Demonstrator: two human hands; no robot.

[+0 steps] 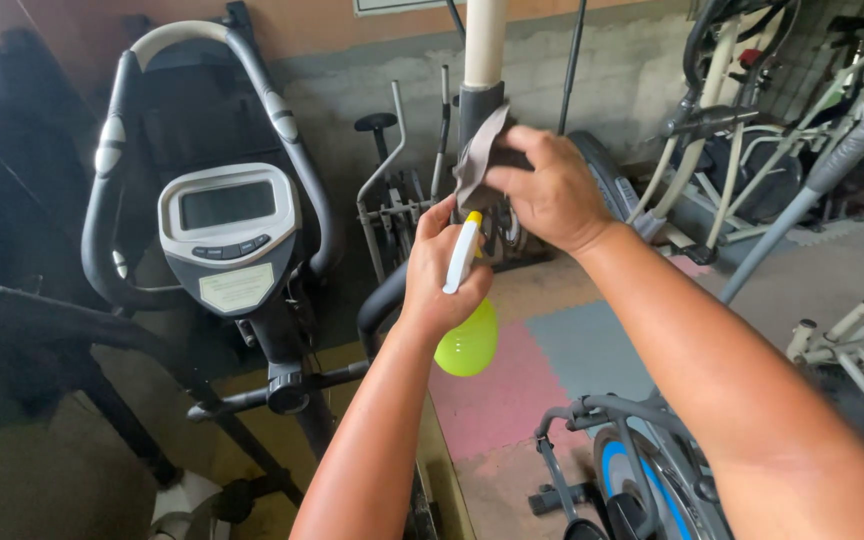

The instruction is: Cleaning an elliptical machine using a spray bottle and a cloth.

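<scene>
Grey exercise machine with oval console screen (230, 235) at far left, untouched. Upright handlebar post, cream upper part over black grip (482, 75), stands far centre. Right hand (550, 190) closed around crumpled grey-brown cloth (474, 165), pressing it against post. Left hand (440, 275), just near of right, fist wrapped round neck of lime-green plastic spray bottle with white trigger (468, 340); bottle contents not discernible.
</scene>
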